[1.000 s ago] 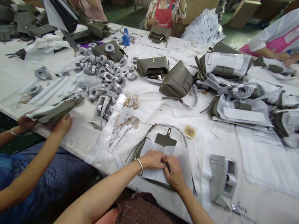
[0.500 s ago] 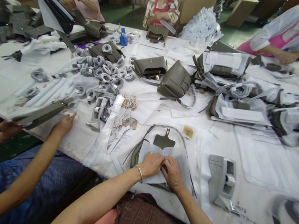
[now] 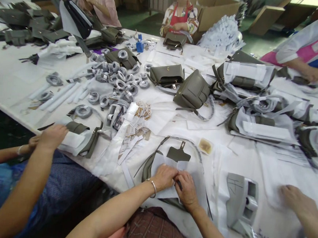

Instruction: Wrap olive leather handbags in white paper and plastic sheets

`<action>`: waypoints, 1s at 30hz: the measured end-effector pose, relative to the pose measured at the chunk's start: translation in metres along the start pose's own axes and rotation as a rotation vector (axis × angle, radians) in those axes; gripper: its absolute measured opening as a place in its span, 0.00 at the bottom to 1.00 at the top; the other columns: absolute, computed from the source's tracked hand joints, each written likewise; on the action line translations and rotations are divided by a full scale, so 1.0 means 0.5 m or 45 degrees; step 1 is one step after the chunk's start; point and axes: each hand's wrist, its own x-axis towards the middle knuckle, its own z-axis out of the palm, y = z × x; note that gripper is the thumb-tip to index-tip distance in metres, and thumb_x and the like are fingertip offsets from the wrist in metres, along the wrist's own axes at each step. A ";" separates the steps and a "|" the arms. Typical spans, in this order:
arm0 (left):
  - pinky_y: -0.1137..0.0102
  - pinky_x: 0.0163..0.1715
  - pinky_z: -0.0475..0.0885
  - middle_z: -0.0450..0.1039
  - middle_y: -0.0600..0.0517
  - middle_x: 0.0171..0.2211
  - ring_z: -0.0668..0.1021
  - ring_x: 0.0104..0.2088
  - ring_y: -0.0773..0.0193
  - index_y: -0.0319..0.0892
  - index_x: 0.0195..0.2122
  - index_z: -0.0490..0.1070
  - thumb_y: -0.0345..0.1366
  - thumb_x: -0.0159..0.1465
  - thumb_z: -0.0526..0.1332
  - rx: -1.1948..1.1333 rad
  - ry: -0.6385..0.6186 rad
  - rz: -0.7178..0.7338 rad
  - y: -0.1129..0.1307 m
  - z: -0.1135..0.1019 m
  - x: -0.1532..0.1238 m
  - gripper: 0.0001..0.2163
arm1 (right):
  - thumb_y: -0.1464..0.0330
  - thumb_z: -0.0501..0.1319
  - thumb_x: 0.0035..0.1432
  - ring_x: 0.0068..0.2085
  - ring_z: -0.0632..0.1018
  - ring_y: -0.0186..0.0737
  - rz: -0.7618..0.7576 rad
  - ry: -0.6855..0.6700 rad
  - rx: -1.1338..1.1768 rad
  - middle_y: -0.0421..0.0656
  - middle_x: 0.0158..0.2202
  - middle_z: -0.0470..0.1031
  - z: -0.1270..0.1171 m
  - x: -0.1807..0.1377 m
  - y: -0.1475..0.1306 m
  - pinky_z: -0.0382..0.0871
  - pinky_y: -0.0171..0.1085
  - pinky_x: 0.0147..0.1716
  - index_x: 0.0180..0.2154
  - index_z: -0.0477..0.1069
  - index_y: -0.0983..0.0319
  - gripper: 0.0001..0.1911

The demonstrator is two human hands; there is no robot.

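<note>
An olive-green handbag (image 3: 147, 169) lies on the table in front of me, with a thin white sheet (image 3: 198, 175) spread over it. Beyond the sheet's far edge shows its flap tab (image 3: 178, 154) with a metal clasp, and a wrapped strap (image 3: 197, 151) arches around the far side. My left hand (image 3: 164, 176), closed, presses on the sheet near the bag's middle. Beside it, my right hand (image 3: 188, 190) has its fingers curled, and the fingertips of both hands nearly meet. What they pinch is hidden under the fingers.
A grey tape dispenser (image 3: 242, 202) stands at right, close to a co-worker's hand (image 3: 297, 203). On the left, another person's hand (image 3: 53, 136) works on a wrapped bag (image 3: 76, 140). Coiled straps (image 3: 120, 79), paper scraps (image 3: 136, 132), finished bags (image 3: 193, 88) and a yellowish block (image 3: 205, 146) lie around.
My view has shifted slightly; my hands stay at the same spot on the bag. The left co-worker's bag now rests on the table, and the right co-worker's hand has reached farther in.
</note>
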 end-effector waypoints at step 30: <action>0.61 0.44 0.65 0.73 0.49 0.41 0.73 0.45 0.53 0.43 0.42 0.64 0.33 0.61 0.60 0.048 -0.253 0.028 -0.006 -0.034 -0.025 0.09 | 0.69 0.59 0.62 0.54 0.71 0.47 -0.084 -0.140 0.131 0.46 0.48 0.73 -0.022 -0.006 -0.017 0.62 0.57 0.59 0.45 0.70 0.57 0.10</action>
